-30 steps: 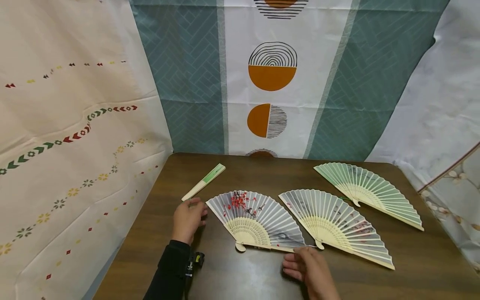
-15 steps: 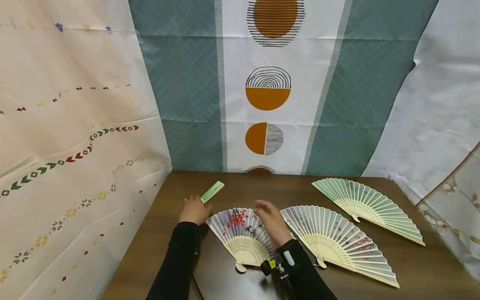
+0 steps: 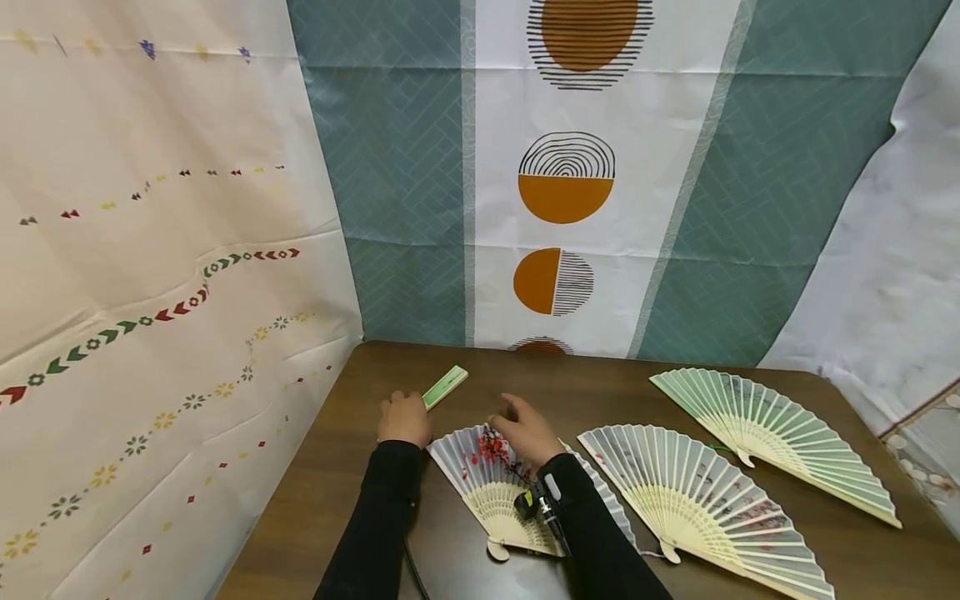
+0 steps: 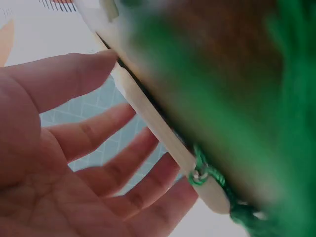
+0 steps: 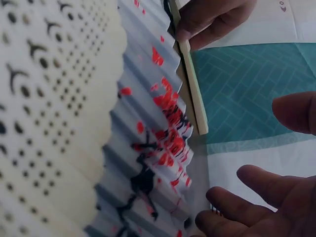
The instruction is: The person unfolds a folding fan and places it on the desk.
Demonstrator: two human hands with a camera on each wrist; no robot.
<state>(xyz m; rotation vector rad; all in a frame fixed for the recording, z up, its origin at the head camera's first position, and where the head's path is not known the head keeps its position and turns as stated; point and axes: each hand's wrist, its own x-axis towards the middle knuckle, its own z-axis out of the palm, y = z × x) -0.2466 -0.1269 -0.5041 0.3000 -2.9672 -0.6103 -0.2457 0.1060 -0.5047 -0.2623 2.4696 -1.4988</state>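
A folded fan with a green cover and pale ribs lies at the back left of the table. My left hand pinches its rib end, thumb on one side and fingers on the other. In the left wrist view, a green cord is tied at the end of the folded fan, and a green tassel blurs close to the camera. My right hand hovers over an open grey fan with red blossoms, its fingers apart and holding nothing. In the right wrist view, the right hand's fingers point towards the folded fan.
Another open fan, whitish grey, lies to the right on the brown table. An open green fan is behind it. A patterned cloth hangs behind the table's back edge.
My left hand has moved onto the folded fan's rib end. The right hand has left the front edge of the blossom fan and moved up over it, towards the folded fan.
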